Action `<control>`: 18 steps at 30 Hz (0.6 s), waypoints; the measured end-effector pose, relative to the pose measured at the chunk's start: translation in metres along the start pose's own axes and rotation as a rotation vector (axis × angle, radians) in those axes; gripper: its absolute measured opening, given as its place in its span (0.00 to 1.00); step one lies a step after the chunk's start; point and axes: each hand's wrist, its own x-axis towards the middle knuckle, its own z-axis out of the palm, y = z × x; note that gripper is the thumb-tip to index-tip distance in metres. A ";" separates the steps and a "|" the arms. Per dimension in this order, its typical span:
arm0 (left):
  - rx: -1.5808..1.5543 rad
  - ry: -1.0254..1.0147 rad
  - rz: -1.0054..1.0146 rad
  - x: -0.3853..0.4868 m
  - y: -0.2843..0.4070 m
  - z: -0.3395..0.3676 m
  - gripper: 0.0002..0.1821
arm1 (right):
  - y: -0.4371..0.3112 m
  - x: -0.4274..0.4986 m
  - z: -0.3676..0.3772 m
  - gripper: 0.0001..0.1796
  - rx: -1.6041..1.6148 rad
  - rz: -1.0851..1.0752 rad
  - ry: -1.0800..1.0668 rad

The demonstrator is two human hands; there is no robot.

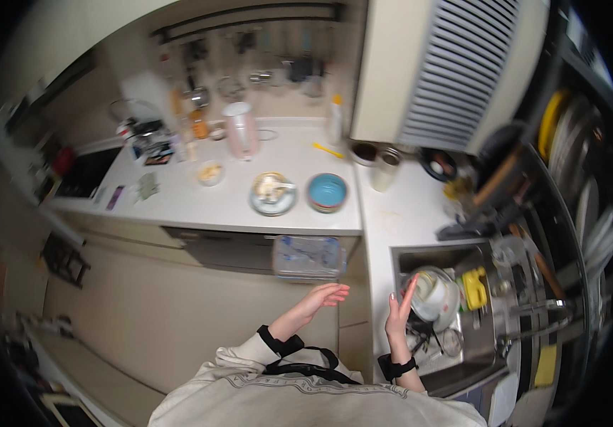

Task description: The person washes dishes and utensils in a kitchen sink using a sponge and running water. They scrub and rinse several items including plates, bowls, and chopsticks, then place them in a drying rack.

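Observation:
My left hand [325, 300] is raised over the floor in front of the lower cabinets, with nothing in it. It is just below a clear lidded plastic box [309, 257] at the counter's front. Above the sink's near left rim, my right hand [401, 315] is empty, its fingers apart. Beside it, the steel sink [477, 368] holds stacked bowls and plates [434, 299], a yellow bottle [474, 288] and a glass [451, 341]. Blue bowls [327, 191] stand stacked on the counter, next to a plate [273, 205] bearing a bowl of pale food [270, 187].
On the white counter [221, 205] are a pink kettle [241, 131], a small bowl of food [210, 173], a yellow utensil [327, 150] and a pale canister [385, 169]. A faucet [541, 307] juts over the sink. A dark stool [66, 259] stands at left.

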 end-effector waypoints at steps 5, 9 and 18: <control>-0.075 0.216 0.120 -0.085 0.012 -0.081 0.20 | -0.053 0.007 0.095 0.41 -0.043 -0.213 -0.154; -0.113 0.404 0.191 -0.167 0.015 -0.149 0.20 | -0.099 -0.002 0.199 0.38 -0.026 -0.317 -0.274; -0.348 0.845 0.427 -0.344 -0.009 -0.259 0.20 | -0.185 -0.037 0.447 0.36 0.101 -0.395 -0.621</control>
